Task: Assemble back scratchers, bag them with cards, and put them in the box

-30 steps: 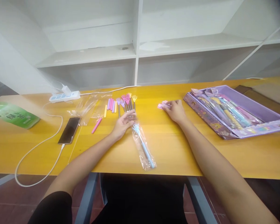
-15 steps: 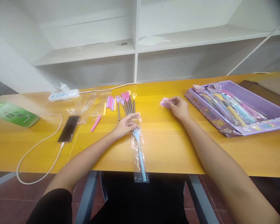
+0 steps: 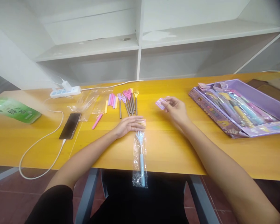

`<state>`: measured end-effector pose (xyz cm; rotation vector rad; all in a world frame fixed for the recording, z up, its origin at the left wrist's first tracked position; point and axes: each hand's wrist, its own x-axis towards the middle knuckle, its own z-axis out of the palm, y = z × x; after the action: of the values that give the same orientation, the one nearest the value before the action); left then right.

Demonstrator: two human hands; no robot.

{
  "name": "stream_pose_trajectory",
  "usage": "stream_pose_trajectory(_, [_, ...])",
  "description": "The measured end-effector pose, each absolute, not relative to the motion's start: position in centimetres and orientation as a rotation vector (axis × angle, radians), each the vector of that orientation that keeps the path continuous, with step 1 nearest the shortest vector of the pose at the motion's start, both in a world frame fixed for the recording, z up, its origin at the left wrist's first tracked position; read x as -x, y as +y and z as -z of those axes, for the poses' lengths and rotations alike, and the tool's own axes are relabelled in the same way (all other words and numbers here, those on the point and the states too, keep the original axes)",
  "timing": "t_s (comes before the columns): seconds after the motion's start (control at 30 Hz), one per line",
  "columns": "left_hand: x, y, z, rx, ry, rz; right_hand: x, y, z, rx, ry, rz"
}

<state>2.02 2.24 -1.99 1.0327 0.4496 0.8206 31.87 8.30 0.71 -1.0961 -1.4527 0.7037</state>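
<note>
My left hand [image 3: 128,126] lies with its fingers stretched out over the top end of a clear plastic bag [image 3: 136,165]. Inside that bag is a light blue back scratcher [image 3: 142,165], claw end toward the hand, its handle end reaching past the table's front edge. Pinched between the thumb and fingers of my right hand [image 3: 176,109] is a small pink-purple card [image 3: 160,104], raised just above the table. Beyond my left hand, several claw heads on metal rods [image 3: 128,101], in purple, pink and yellow, lie bunched. Coloured handle tubes [image 3: 112,100] lie left of them.
A purple display box [image 3: 221,116] with several bagged back scratchers stands at the right. On the left are a phone [image 3: 70,126] on a white cable, a power strip [image 3: 65,92], empty plastic bags [image 3: 84,107] and a green bottle [image 3: 15,109]. White shelves [image 3: 140,46] rise behind.
The bagged back scratcher has swung upright in view and slid toward the front edge. My left hand's fingers have straightened over the bag. My right hand has lifted and turned the card.
</note>
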Motion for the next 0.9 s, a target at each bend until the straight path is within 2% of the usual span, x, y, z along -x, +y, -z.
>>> stream_pose_trajectory(0.27, [-1.8, 2.6, 2.1, -1.030, 0.416, -0.745, -28.8, 5.9, -0.8, 0.953, -1.563, -1.101])
stream_pose_trajectory(0.7, [-1.9, 2.4, 1.6, -1.005, 0.403, -0.701, -27.8, 4.7, -1.0, 0.886, -1.721, -1.001])
stream_pose_trajectory(0.9, [-2.1, 2.2, 1.7, -0.892, 0.396, -0.730, -27.5, 4.2, -1.2, 0.875, -1.702, -1.113])
